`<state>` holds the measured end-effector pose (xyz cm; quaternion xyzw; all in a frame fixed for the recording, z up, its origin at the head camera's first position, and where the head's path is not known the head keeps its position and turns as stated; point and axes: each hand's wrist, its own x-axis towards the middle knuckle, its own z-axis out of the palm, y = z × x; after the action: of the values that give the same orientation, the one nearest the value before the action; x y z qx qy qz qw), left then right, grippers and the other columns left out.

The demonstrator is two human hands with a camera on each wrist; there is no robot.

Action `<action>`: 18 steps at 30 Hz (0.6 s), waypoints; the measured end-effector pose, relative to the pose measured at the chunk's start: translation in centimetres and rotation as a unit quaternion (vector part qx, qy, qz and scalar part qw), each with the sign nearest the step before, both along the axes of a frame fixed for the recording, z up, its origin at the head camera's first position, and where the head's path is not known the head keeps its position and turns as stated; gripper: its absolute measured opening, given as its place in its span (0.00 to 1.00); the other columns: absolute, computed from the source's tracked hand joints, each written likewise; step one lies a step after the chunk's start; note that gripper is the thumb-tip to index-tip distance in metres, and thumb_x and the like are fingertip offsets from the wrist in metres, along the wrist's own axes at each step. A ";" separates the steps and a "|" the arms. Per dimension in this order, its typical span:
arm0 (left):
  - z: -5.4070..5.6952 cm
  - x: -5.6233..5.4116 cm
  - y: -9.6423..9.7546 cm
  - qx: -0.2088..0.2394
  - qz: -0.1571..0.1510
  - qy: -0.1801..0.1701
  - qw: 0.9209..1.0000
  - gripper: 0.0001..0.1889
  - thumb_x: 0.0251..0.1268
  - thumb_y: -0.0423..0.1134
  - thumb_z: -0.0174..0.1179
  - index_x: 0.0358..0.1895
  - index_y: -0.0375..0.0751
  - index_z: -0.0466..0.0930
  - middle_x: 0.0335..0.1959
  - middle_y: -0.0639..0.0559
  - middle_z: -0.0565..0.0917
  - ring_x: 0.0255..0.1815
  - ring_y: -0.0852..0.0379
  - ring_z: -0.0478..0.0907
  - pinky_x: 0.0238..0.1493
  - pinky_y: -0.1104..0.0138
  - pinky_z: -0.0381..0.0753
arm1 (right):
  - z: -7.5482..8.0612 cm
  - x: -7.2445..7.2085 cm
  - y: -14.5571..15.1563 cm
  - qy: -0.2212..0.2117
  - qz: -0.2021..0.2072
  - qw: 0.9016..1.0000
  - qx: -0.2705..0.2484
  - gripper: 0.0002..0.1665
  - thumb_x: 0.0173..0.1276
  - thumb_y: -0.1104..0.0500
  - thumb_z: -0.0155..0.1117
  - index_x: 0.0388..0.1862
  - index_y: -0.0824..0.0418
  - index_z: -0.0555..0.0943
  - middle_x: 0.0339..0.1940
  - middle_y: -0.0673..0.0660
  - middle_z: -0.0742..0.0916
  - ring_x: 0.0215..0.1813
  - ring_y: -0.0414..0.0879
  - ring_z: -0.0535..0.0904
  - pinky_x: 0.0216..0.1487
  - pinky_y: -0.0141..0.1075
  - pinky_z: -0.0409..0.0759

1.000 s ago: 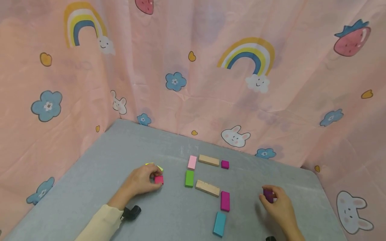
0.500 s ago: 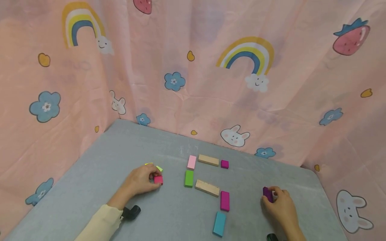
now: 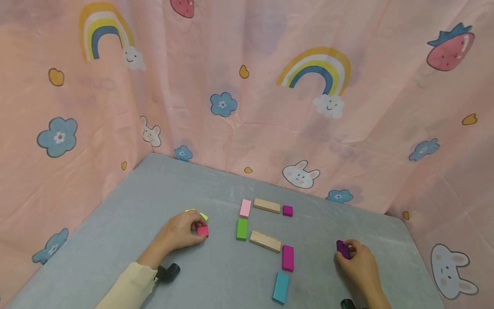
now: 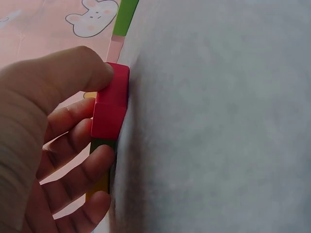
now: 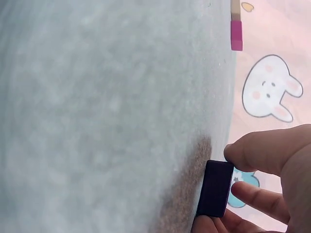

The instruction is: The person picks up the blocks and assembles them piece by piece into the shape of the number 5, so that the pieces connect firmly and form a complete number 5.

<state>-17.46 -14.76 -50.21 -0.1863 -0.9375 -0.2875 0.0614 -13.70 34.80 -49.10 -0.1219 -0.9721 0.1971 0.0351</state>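
Note:
My left hand (image 3: 179, 231) pinches a pinkish-red block (image 3: 203, 231) on the left part of the table. In the left wrist view the thumb lies on top of this red block (image 4: 111, 104), with fingertips along its far side. Yellow and lime-green blocks (image 3: 204, 216) show partly behind that hand. On the right, my right hand (image 3: 360, 264) holds a dark purple block (image 3: 342, 249) between thumb and fingers, low at the table surface. The right wrist view shows the purple block (image 5: 215, 189) looking nearly black, with a shadow beside it.
Between the hands lie a pink block (image 3: 245, 208), a green block (image 3: 242, 229), two wooden planks (image 3: 266, 205), a small magenta block (image 3: 287, 210), a longer magenta block (image 3: 287, 258) and a blue block (image 3: 280, 288). A patterned pink curtain (image 3: 262, 137) borders the grey table (image 3: 231, 274).
My right hand has lowered slightly with the purple block, and its shadow now lies close against it. The left hand and red block stay in place.

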 end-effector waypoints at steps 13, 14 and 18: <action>0.1 0.1 0.0 0.009 0.005 -0.018 1.000 0.12 0.43 0.44 0.74 0.32 0.56 0.83 0.26 0.64 0.75 0.28 0.67 0.70 0.29 0.74 0.71 | -0.1 0.1 -0.4 0.018 -0.007 1.000 -0.023 0.25 0.49 0.59 0.70 0.46 0.68 0.78 0.43 0.72 0.83 0.37 0.55 0.81 0.35 0.44 0.76; 0.0 0.1 0.0 0.009 0.006 -0.020 1.000 0.12 0.43 0.45 0.74 0.32 0.56 0.83 0.26 0.64 0.75 0.28 0.67 0.70 0.29 0.74 0.71 | -0.1 0.2 -0.5 0.024 -0.006 0.999 -0.026 0.24 0.49 0.59 0.70 0.46 0.68 0.79 0.43 0.72 0.83 0.37 0.55 0.81 0.36 0.44 0.77; 0.0 0.0 0.0 0.013 0.007 -0.026 1.000 0.11 0.43 0.44 0.74 0.33 0.55 0.83 0.26 0.63 0.75 0.28 0.66 0.70 0.30 0.74 0.71 | 0.1 0.6 -1.3 0.060 0.010 0.998 -0.032 0.22 0.49 0.61 0.70 0.45 0.67 0.80 0.43 0.71 0.84 0.36 0.54 0.83 0.34 0.41 0.78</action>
<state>-17.48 -14.76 -50.19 -0.1715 -0.9361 -0.3041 0.0417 -13.08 33.49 -48.95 -0.1012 -0.9627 0.2353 0.0874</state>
